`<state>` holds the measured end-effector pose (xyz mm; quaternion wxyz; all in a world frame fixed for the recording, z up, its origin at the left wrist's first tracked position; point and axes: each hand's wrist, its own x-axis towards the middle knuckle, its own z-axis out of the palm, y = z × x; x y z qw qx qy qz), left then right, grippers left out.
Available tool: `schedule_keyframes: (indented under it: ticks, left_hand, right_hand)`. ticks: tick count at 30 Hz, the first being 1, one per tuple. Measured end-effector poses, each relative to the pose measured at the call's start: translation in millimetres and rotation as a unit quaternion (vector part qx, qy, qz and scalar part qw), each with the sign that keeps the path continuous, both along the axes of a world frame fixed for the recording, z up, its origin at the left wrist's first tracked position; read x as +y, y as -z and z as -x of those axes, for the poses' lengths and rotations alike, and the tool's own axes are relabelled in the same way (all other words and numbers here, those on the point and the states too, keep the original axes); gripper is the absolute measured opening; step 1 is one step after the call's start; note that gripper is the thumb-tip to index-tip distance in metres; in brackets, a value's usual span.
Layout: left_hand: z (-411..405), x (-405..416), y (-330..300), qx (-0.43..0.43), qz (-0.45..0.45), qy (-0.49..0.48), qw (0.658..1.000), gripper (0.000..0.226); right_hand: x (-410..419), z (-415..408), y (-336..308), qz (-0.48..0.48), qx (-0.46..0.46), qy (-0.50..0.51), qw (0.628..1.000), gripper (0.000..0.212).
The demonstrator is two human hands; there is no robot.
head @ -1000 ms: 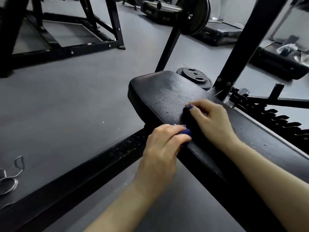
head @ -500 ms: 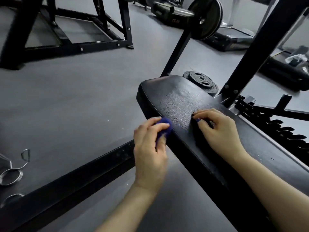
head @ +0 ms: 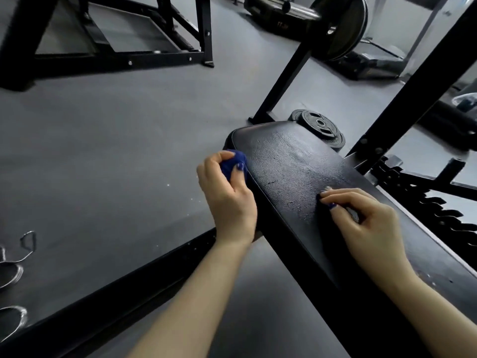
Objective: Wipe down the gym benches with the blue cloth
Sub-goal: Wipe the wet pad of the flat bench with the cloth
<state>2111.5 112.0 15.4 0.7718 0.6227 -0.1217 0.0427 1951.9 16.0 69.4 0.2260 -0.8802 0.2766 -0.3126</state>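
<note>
Most of the blue cloth (head: 233, 161) is swallowed by the left hand (head: 228, 196); only a bunched, deep-blue lump shows between thumb and fingers (head: 238, 169), so its full shape can't be made out. The near end of the worktop (head: 289, 161) runs out of view at the lower right, and the right forearm is cut off there too. Whether the right hand holds anything is hard to tell: something pale sits under its curled fingers, too small to identify.

The cloth is wadded tight and pressed against the left side edge of the black padded worktop, close to its rounded far end. The padding looks cracked and scuffed, with a dull sheen.

The left hand reaches forward beside the pad, fingers closed around the cloth. The right hand (head: 361, 223) rests knuckles-up on top of the pad, fingers bent with their tips touching the surface. Weight plates (head: 320, 127) lie on the floor (head: 103, 151) just beyond the worktop.
</note>
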Motion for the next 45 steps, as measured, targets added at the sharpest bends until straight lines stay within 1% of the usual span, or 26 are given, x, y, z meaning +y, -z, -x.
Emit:
schedule_keyframes:
  ticks: [2, 5, 7, 9, 11, 14, 16, 19, 22, 25, 27, 29, 31, 34, 36, 38, 42, 45]
  left_hand:
    - [-1, 1, 3, -0.007, -0.012, 0.002, 1.0, 0.021]
    - [34, 20, 9, -0.063, -0.053, 0.031, 0.996, 0.024]
    - [42, 35, 10, -0.098, -0.069, 0.067, 0.99, 0.027]
    - [18, 36, 3, -0.119, -0.081, 0.087, 0.986, 0.026]
    - [-16, 27, -8, -0.141, -0.105, 0.091, 0.98, 0.022]
    - [-45, 15, -17, -0.181, -0.174, 0.102, 0.963, 0.015]
    - [-40, 14, -17, -0.223, -0.199, 0.103, 0.949, 0.011]
    - [-3, 26, -13, -0.281, -0.192, 0.122, 0.932, 0.011]
    - [40, 49, -8, -0.309, -0.169, 0.174, 0.919, 0.013]
    - [42, 54, -6, -0.33, -0.162, 0.185, 0.911, 0.014]
    - [25, 44, -9, -0.313, -0.165, 0.164, 0.921, 0.011]
    - [11, 32, -14, -0.264, -0.164, 0.123, 0.942, 0.009]
    - [17, 29, -15, -0.227, -0.155, 0.1, 0.956, 0.01]
    - [50, 44, -5, -0.24, -0.145, 0.128, 0.951, 0.013]
    - [60, 52, 3, -0.23, -0.13, 0.15, 0.953, 0.019]
    - [51, 49, 5, -0.205, -0.117, 0.146, 0.961, 0.023]
    - [11, 27, -3, -0.119, -0.084, 0.079, 0.986, 0.025]
    - [-13, 14, -8, -0.064, -0.053, 0.046, 0.995, 0.027]
  right_hand:
    - [0, 1, 1, -0.005, -0.002, 0.003, 1.0, 0.028]
    - [4, -1, -1, 0.013, 0.005, -0.003, 1.0, 0.02]
    - [5, -4, -3, 0.023, 0.035, -0.016, 0.999, 0.022]
    - [-3, -12, -9, 0.026, 0.066, -0.033, 0.997, 0.025]
    - [-16, -25, -16, 0.033, 0.094, -0.046, 0.994, 0.023]
    - [-30, -41, -16, 0.044, 0.125, -0.055, 0.99, 0.023]
    - [-31, -42, -9, 0.048, 0.103, -0.054, 0.992, 0.024]
    - [-30, -40, -6, 0.015, 0.055, -0.032, 0.998, 0.021]
    - [-29, -42, -8, 0.007, 0.041, -0.022, 0.999, 0.025]
    - [-28, -43, -7, 0.005, 0.036, -0.017, 0.999, 0.025]
    - [-29, -42, -6, 0.005, 0.034, -0.014, 0.999, 0.025]
    - [-31, -42, -5, 0.002, 0.03, -0.012, 0.999, 0.025]
    - [-32, -42, -5, 0.002, 0.029, -0.015, 0.999, 0.025]
    - [-32, -42, -5, 0.005, 0.026, -0.023, 0.999, 0.025]
    - [-32, -41, -5, -0.001, 0.023, -0.025, 0.999, 0.024]
    - [-32, -40, -5, -0.006, 0.023, -0.028, 0.999, 0.024]
    - [-34, -39, -4, -0.005, 0.023, -0.03, 0.999, 0.024]
    - [-35, -40, -2, -0.004, 0.019, -0.034, 0.999, 0.024]
